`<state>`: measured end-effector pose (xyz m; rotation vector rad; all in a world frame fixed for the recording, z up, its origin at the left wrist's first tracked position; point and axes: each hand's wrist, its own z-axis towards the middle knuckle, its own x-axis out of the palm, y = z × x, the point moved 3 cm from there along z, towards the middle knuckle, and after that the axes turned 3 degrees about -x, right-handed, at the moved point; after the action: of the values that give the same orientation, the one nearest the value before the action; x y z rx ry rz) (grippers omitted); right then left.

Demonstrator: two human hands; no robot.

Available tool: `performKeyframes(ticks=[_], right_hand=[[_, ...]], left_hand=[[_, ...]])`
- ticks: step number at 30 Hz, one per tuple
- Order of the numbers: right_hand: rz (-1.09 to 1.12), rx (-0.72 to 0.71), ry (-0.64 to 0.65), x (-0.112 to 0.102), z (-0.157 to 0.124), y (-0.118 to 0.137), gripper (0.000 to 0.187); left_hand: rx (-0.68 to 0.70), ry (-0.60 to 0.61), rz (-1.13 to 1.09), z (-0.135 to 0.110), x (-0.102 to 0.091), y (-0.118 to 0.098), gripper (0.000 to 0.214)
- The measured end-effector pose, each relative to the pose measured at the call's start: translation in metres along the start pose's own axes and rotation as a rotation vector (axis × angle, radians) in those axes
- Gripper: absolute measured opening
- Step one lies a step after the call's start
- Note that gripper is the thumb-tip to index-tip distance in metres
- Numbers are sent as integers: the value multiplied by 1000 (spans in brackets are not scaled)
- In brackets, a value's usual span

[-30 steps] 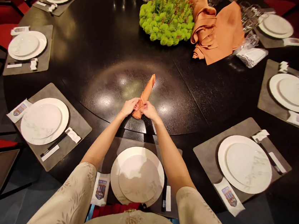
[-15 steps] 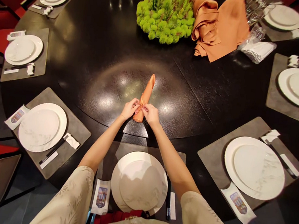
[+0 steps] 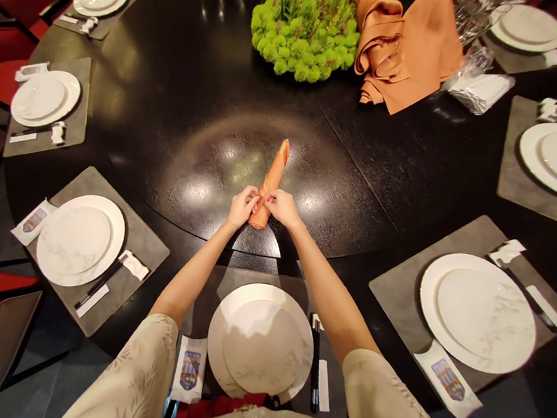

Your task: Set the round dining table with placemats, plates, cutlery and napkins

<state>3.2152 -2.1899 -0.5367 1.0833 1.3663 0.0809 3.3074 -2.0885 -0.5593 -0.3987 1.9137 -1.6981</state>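
Note:
An orange cloth napkin [image 3: 275,176], rolled or folded into a narrow upright cone, lies on the dark turntable [image 3: 211,181] with its point toward the table's centre. My left hand [image 3: 243,206] pinches the napkin's lower middle from the left. My right hand [image 3: 281,208] grips it from the right, and the fingertips of both hands nearly meet on the cloth. The hands hide the napkin's middle. A thin bracelet circles my left wrist.
Several place settings ring the black round table, each with white plates [image 3: 258,337] on a grey mat [image 3: 330,322]. Beyond the turntable are a green floral centrepiece [image 3: 303,37], a heap of orange napkins [image 3: 402,45], and bagged white items [image 3: 480,91]. Red chairs [image 3: 9,51] stand at left.
My hands have drawn slightly closer on the napkin, with fingers working at its middle. The napkin stays in place, while the whole view has shifted slightly with my head.

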Motion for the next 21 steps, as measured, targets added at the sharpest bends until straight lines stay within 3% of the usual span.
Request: performKeyframes(ticks=[4, 7, 16, 21], right_hand=[[6, -144, -99, 3, -12, -1, 20], [-80, -201, -129, 3, -21, -3, 26], [-146, -320, -98, 7, -34, -14, 38], [-87, -294, 45, -3, -31, -16, 39]], left_hand=[[-58, -50, 3, -1, 2, -1, 12], [-54, -17, 56, -2, 3, -3, 14], [301, 244, 442, 2, -5, -11, 20], [497, 369, 680, 5, -2, -18, 26]])
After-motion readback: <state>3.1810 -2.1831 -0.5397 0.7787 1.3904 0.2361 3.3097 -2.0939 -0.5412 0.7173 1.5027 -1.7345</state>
